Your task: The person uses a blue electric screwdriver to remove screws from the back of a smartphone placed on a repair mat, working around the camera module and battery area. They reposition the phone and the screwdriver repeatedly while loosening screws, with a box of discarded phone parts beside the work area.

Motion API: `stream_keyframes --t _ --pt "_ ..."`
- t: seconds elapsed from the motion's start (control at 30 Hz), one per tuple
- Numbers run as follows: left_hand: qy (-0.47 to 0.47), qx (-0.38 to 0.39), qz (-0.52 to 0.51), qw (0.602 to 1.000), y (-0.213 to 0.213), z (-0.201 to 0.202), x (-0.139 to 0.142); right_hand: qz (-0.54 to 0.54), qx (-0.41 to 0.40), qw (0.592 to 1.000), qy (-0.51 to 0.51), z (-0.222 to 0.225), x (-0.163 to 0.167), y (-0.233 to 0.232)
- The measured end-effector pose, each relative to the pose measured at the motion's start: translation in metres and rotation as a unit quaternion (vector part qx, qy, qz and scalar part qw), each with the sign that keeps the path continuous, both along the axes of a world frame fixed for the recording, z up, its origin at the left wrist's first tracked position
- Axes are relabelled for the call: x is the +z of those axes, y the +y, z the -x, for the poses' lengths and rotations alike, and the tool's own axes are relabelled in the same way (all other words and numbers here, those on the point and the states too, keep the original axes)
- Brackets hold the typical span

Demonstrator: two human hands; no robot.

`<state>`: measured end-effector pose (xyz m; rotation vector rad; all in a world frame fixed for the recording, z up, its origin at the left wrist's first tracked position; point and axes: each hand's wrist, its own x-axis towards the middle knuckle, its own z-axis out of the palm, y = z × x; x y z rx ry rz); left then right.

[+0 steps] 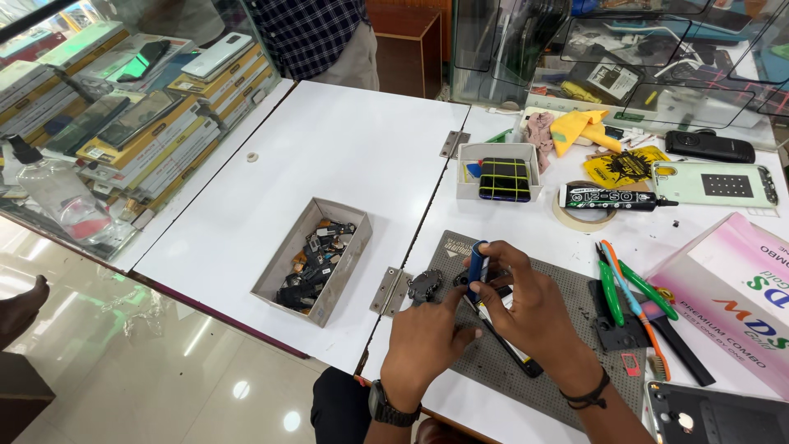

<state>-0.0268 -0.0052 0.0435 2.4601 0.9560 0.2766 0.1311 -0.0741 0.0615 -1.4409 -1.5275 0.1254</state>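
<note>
Over a grey work mat (567,374) on the white counter (329,156), the person's right hand (526,308) is curled closed around a small blue cylinder (477,261), which stands nearly upright between thumb and fingers above the mat's upper left part. The left hand (427,341), with a dark watch (388,404) on its wrist, is loosely closed, its fingertips meeting the right hand at the cylinder's lower end; what exactly it pinches there is too small to tell. Just left of the hands, a small round black part (425,285) lies at the mat's edge, touching it. A thin black tool (514,358) lies slanted on the mat below the hands. Well to the left, an open grey cardboard box (279,267) holds a jumble of dark small parts. Beyond the hands sits a white tray (468,156) with a black phone part inside, and near it a black glue tube (608,197) rests on a roll of tape (575,220). To the right of the mat lie green-handled pliers (611,288) and an orange-handled tool (637,306), close together
</note>
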Motion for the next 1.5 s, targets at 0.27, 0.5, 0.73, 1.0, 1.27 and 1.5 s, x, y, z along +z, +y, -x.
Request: stream_keyframes --t 0.27,0.5,0.73,1.0,1.27,1.5 --pt "0.019 0.017 0.002 1.000 0.0022 -0.0010 0.0048 -0.008 -0.006 1.000 -0.015 0.0008 -0.0004 0.0002" --pt "0.000 -0.007 0.030 1.000 0.0071 0.0062 0.0056 -0.007 -0.005 1.000 -0.012 0.0016 0.0014 0.0004" --pt "0.005 -0.003 0.043 0.999 0.0069 0.0066 0.0064 -0.008 -0.003 1.000 -0.013 0.0023 0.0004 0.0011" --pt "-0.007 0.005 0.033 0.999 0.0059 0.0047 0.0064 -0.027 -0.031 0.999 -0.036 0.0012 -0.0017 0.0016" --pt "0.015 0.010 0.037 0.999 0.0052 0.0028 0.0088 -0.009 -0.049 0.999 -0.015 0.0006 -0.0003 0.0016" --pt "-0.005 0.009 0.044 0.999 0.0053 0.0023 0.0093 0.029 0.030 0.998 0.037 0.0011 0.0025 0.0004"
